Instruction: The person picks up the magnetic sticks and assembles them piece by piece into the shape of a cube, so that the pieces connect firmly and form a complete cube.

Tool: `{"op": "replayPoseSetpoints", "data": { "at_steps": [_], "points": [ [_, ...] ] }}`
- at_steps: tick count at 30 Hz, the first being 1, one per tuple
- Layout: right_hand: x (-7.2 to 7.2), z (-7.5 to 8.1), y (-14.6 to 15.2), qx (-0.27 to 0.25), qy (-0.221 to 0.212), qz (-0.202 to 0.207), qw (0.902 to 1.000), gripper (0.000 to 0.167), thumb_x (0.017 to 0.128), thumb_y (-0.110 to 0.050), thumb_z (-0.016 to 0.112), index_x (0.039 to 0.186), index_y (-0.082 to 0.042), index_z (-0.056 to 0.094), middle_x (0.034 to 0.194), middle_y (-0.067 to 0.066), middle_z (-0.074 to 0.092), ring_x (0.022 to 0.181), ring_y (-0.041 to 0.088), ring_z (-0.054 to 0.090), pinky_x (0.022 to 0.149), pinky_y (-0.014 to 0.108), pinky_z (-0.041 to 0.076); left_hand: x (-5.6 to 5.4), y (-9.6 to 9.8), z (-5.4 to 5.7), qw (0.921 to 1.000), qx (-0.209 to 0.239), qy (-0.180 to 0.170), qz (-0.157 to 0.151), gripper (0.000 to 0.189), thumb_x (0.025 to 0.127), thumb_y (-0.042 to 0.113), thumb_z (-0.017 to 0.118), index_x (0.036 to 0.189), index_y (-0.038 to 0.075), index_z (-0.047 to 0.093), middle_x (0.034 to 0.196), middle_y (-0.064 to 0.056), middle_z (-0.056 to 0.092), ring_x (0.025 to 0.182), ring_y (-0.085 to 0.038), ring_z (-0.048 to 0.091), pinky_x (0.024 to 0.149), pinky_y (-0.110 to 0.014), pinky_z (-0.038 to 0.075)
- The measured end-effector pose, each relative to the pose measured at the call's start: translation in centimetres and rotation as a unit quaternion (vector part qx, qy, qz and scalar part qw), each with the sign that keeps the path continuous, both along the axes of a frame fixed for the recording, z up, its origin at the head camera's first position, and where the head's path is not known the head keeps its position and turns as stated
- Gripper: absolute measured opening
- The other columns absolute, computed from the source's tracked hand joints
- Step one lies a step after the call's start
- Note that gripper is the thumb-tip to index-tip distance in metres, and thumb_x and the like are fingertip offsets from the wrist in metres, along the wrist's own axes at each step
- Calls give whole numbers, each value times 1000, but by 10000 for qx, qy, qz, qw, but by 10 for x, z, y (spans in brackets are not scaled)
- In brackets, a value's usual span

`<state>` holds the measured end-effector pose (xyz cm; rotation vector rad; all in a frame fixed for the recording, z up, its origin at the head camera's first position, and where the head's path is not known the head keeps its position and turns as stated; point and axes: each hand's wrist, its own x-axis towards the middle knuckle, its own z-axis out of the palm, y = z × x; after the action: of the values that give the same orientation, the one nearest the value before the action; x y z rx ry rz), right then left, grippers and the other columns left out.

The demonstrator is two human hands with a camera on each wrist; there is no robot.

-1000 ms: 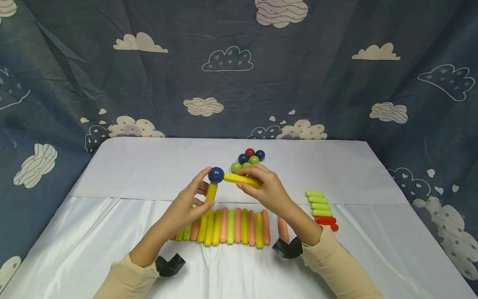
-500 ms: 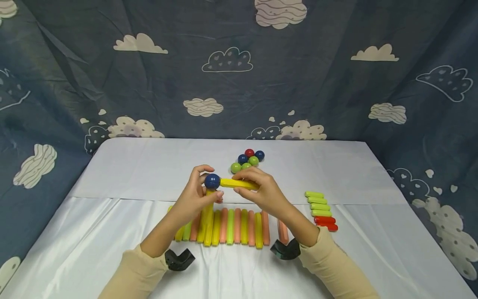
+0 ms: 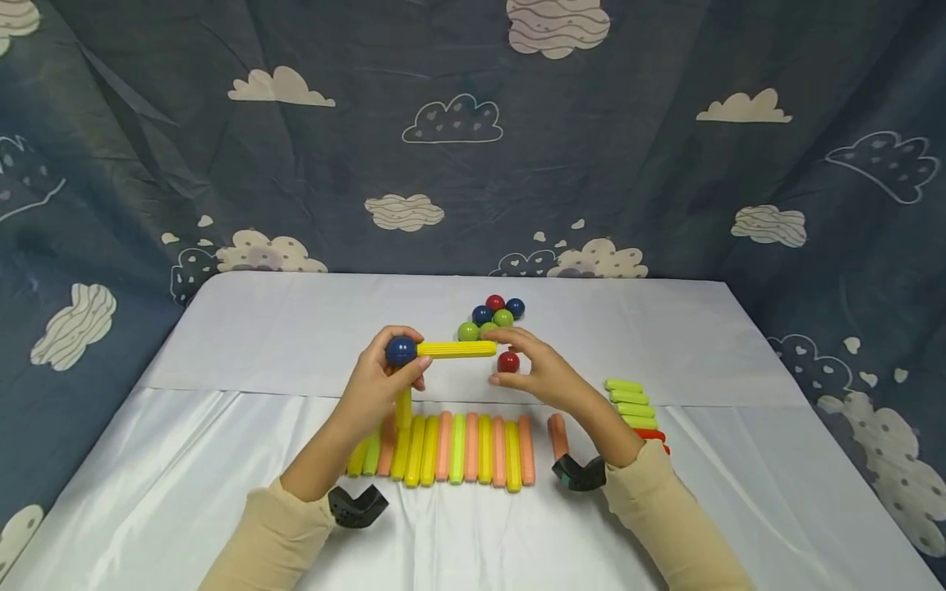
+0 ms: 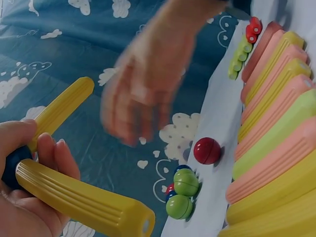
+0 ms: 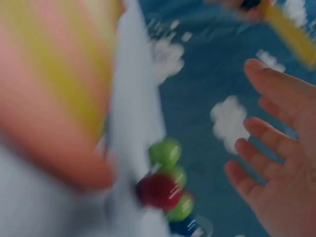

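My left hand (image 3: 379, 386) grips a dark blue ball (image 3: 401, 350) that has two yellow ribbed rods joined to it. One yellow rod (image 3: 456, 350) points right; the other yellow rod (image 4: 89, 197) points down in the head view. Thumb and fingers wrap the joint in the left wrist view. My right hand (image 3: 543, 368) is off the rods, its fingers spread and holding nothing in the right wrist view (image 5: 281, 148). A red ball (image 4: 207, 150) sits on the table, overlapped by the gap between the right thumb and fingers in the head view.
A row of pink, yellow and light green rods (image 3: 458, 447) lies across the table (image 3: 236, 460). Behind it is a cluster of green, blue and red balls (image 3: 503, 318). At right, short light green rods (image 3: 631, 397) lie beside short red ones (image 3: 650, 434). A patterned cloth (image 3: 458, 180) hangs behind.
My right hand has let go of the yellow rod and moved slightly right. My left hand has shifted the blue ball and rods a little left. The lone red ball now shows.
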<state>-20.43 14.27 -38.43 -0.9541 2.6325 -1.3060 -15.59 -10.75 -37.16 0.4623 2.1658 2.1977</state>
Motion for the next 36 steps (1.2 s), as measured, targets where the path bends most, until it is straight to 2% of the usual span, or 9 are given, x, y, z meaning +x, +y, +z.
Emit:
{"op": "replayPoseSetpoints", "data": {
  "at_steps": [5, 9, 13, 16, 19, 22, 25, 31, 36],
  "points": [
    [-18, -26, 7, 877, -784, -235, 9928, 56, 79, -20, 71, 129, -13, 48, 130, 6, 46, 119, 25, 40, 96, 45, 34, 0, -5, 1, 9999, 114, -32, 95, 36, 86, 17, 62, 115, 6, 44, 92, -17, 50, 68, -20, 56, 69, -27, 51],
    [-24, -37, 8, 1121, -652, -470, 9904, 44, 79, -5, 69, 120, -9, 56, 121, 7, 53, 110, 23, 47, 93, 39, 39, 0, -6, 2, 9997, 218, -62, 47, 36, 86, 16, 62, 116, 6, 43, 93, -17, 50, 68, -20, 56, 69, -27, 51],
    [-25, -39, 9, 1212, -557, -803, 9878, 38, 80, -5, 67, 116, -8, 59, 115, 10, 55, 101, 24, 51, 88, 38, 44, 0, -6, 3, 9996, 253, -75, 20, 38, 86, 14, 61, 117, 2, 42, 93, -18, 49, 68, -19, 56, 70, -27, 51],
    [-24, -33, 11, 772, -706, -1035, 9891, 38, 81, -9, 67, 118, -9, 57, 115, 9, 55, 100, 23, 53, 84, 35, 46, 0, -6, 4, 9996, 251, -102, 40, 38, 87, 13, 61, 117, 1, 41, 93, -18, 49, 68, -19, 56, 70, -27, 50],
    [-16, -17, 13, -286, -862, -1050, 9903, 40, 81, -11, 67, 119, -8, 54, 115, 8, 55, 101, 23, 54, 81, 32, 48, -1, -6, 4, 9996, 235, -111, 67, 36, 87, 12, 60, 116, 2, 42, 93, -19, 49, 67, -19, 57, 70, -27, 50],
    [-4, 2, 11, -1406, -858, -722, 9837, 42, 81, -9, 67, 120, -5, 51, 115, 10, 54, 101, 24, 54, 81, 30, 48, -1, -6, 4, 9996, 251, -80, 90, 35, 86, 11, 61, 115, 3, 43, 93, -19, 49, 67, -19, 57, 70, -27, 51],
    [9, 16, 6, -2086, -713, -281, 9750, 42, 81, -6, 67, 119, -1, 50, 114, 13, 53, 101, 25, 54, 82, 30, 47, -2, -6, 3, 9996, 272, -51, 89, 35, 86, 11, 61, 115, 2, 43, 93, -19, 48, 66, -19, 57, 70, -27, 51],
    [20, 25, -1, -2476, -517, 62, 9675, 40, 80, 2, 64, 118, 4, 50, 112, 16, 52, 99, 23, 54, 82, 31, 47, -1, -6, 3, 9997, 226, -97, 60, 32, 85, 10, 63, 110, 2, 45, 96, -18, 48, 69, -21, 57, 70, -28, 51],
    [24, 24, 2, -2346, -445, 70, 9711, 44, 81, -4, 66, 121, 2, 49, 116, 14, 52, 101, 23, 54, 83, 30, 46, 0, -6, 2, 9998, 94, -147, -9, 28, 81, 10, 67, 104, 3, 52, 101, -16, 49, 70, -24, 57, 71, -32, 51]
  ]
}}
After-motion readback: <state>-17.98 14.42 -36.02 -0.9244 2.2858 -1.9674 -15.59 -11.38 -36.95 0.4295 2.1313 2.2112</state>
